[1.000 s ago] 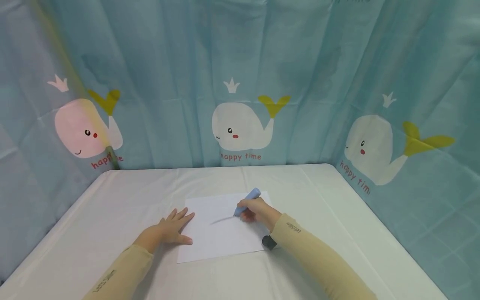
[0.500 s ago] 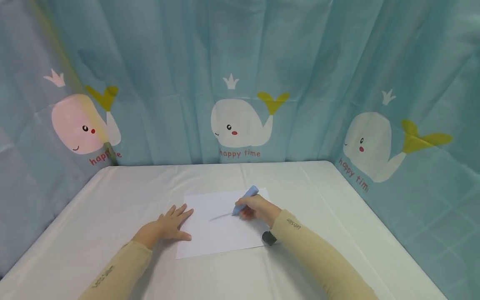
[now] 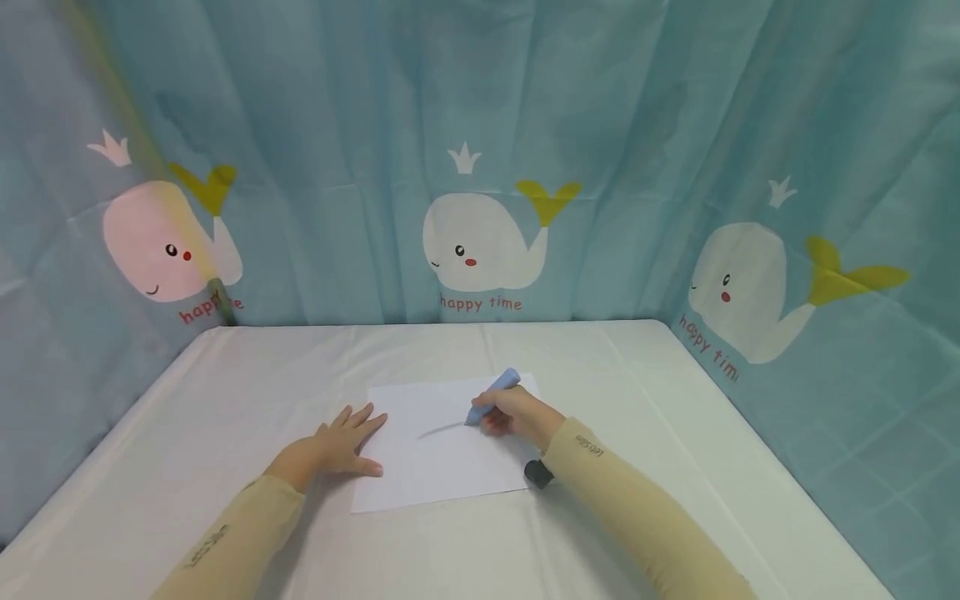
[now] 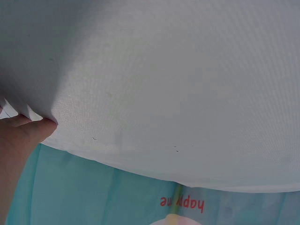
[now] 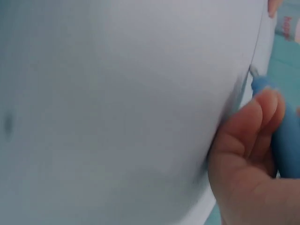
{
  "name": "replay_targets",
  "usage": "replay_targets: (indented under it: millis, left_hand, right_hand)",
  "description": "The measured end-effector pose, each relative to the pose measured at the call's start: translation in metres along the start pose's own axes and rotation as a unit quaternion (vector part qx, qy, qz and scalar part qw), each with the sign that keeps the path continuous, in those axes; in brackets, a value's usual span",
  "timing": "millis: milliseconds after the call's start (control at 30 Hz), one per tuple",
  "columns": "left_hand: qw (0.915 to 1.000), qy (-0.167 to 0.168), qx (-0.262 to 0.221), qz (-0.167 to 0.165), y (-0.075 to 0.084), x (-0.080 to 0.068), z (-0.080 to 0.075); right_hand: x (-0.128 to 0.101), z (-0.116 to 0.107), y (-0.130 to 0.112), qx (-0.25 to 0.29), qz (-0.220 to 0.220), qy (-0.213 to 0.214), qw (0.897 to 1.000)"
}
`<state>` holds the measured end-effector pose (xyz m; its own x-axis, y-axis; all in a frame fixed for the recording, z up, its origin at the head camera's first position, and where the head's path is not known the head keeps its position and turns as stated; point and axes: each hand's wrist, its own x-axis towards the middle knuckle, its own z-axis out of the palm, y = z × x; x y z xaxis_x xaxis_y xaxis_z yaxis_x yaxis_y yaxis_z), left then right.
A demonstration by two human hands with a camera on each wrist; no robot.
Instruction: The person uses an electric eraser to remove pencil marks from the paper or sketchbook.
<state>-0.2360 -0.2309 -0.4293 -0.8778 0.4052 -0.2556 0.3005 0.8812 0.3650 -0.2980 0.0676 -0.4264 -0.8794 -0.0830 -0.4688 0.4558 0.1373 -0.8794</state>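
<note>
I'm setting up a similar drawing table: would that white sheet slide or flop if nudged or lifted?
The paper looks thin and lies flat, so it would probably flop when lifted. It likely slides easily on the smooth tablecloth: the left hand rests flat at its edge while the right hand grips the blue pen.

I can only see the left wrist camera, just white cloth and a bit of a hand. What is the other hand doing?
Observer: The right hand grips a blue marker, its tip down on a sheet of white paper.
Child: Is there a drawing yet?
Observer: Only one faint grey stroke, running left from the tip.
Child: And the hand I see?
Observer: The left hand lies flat, fingers spread, on the paper's left edge.
Child: Anything else on the table?
Observer: A small black object by the right wrist, at the paper's near right corner; I cannot tell what it is.
</note>
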Motion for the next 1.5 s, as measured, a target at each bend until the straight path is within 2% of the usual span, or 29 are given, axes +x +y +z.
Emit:
replay_targets:
  millis: [500,767,967,1500]
  left_hand:
    - [0.9999,-0.005,0.005,-0.009,0.000,0.002,0.000]
    - [0.9998,0.000,0.012,-0.017,0.001,0.004,0.000]
    - [0.9999,-0.002,0.002,-0.010,0.003,0.002,0.000]
    - [1.0000,0.007,-0.004,-0.003,0.005,-0.001,0.001]
  right_hand:
    - [-0.002,-0.003,0.000,0.010,-0.007,-0.027,1.000]
    - [-0.002,0.005,-0.002,0.017,-0.011,0.025,0.999]
    - [0.000,0.006,0.000,0.017,-0.016,0.033,0.999]
    - [-0.002,0.004,-0.002,-0.021,-0.014,-0.001,1.000]
